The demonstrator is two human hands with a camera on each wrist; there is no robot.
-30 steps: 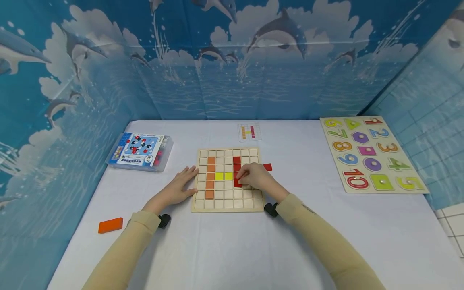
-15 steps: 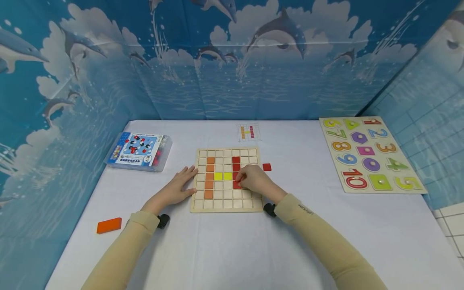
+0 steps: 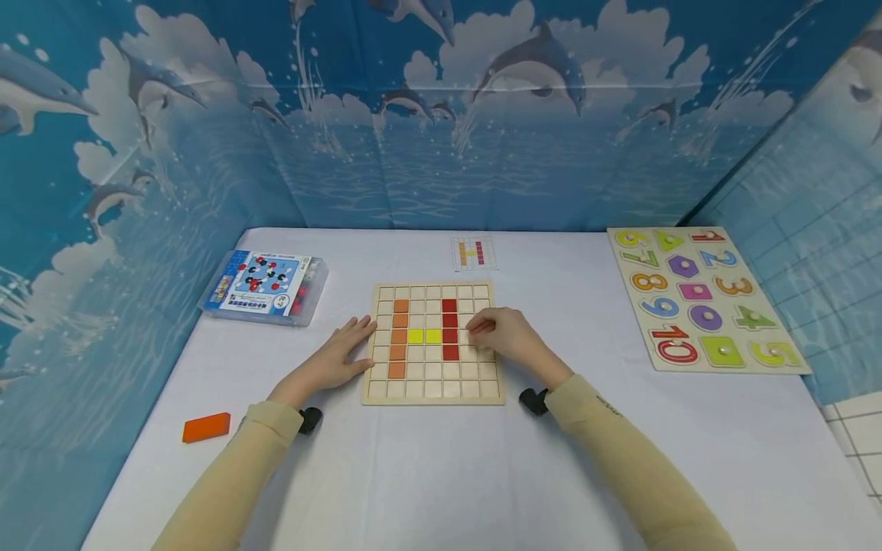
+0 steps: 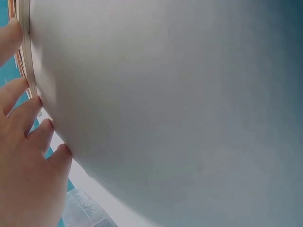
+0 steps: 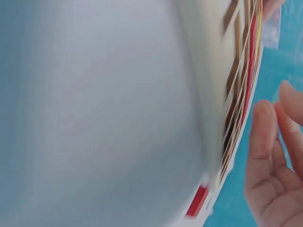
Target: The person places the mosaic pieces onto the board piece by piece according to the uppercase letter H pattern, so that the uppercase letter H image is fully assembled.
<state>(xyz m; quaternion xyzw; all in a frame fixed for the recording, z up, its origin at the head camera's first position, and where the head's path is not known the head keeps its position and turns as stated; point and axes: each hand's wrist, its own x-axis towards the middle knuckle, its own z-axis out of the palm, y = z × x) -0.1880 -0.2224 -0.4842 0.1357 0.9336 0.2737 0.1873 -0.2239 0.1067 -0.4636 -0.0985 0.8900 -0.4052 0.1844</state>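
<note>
A square wooden grid board [image 3: 434,401] lies on the white table. It holds a column of orange tiles [image 3: 399,337] on the left, two yellow tiles [image 3: 423,337] in the middle, and a column of red tiles [image 3: 450,321] on the right. My left hand [image 3: 331,356] rests with spread fingers, tips against the board's left edge. Over the board's right side hovers my right hand [image 3: 510,337], fingers loosely bent and nothing between them. In the right wrist view a loose red tile [image 5: 197,201] lies beside the board; the hand hides it in the head view.
A small pattern card [image 3: 474,253] lies behind the board. Back left is a clear plastic case [image 3: 265,287] with a molecule-model label. An orange block [image 3: 207,428] sits at front left, and a wooden number puzzle [image 3: 710,298] at the right.
My right hand has let go at the red column and moved to the right, uncovering the lowest red tiles in their cells. My left hand has stayed at the board's edge.
</note>
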